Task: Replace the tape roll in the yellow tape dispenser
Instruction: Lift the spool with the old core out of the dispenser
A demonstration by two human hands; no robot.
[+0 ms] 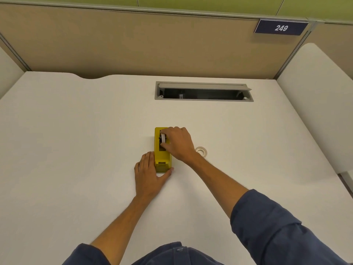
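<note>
The yellow tape dispenser (162,159) lies lengthwise on the white desk (76,140), its cutter end toward me. My left hand (148,175) holds its near end, fingers along the left side and thumb across the front. My right hand (178,143) reaches over the far half, and its fingers pinch a white tape roll (163,138) that stands on edge in the dispenser's well. Part of the well is hidden by that hand. A second white tape roll (201,150) lies flat on the desk just right of my right wrist.
An open grey cable hatch (204,91) is set in the desk behind the dispenser. Beige partition walls (133,44) close off the back and sides, with a sign (281,27) reading 249 at the upper right.
</note>
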